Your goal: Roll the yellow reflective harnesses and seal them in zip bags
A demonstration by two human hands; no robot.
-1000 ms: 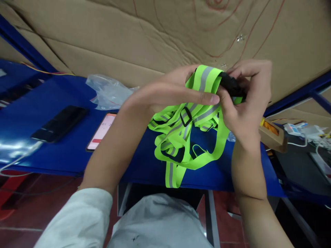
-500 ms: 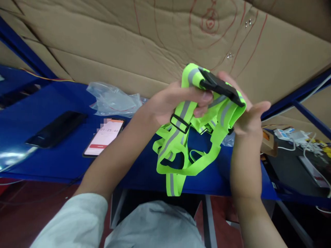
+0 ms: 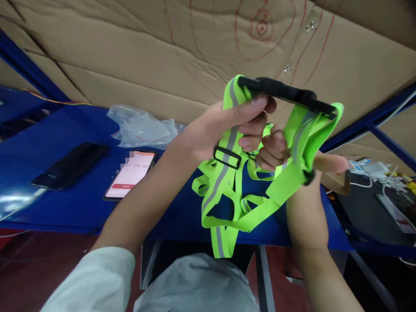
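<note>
Bright yellow-green webbing with grey reflective stripes, a reflective harness, hangs in loops from both hands above the blue table. My left hand is closed on its left strap, thumb just under the black buckle. That buckle spans the top between two strap ends and looks joined. Below my left hand, a black slider sits on the strap. My right hand has its fingers curled round the right strap, with the thumb pointing out to the right. Part of the right palm is hidden behind the webbing.
On the blue table lie a phone with a lit screen, a dark phone-like slab and a clear plastic bag. A cardboard panel rises behind. At right are a small cardboard box and white cables.
The right hand has turned and curled its fingers round the strap. The buckle has risen and lies more stretched out to the right, while the left hand has barely shifted.
</note>
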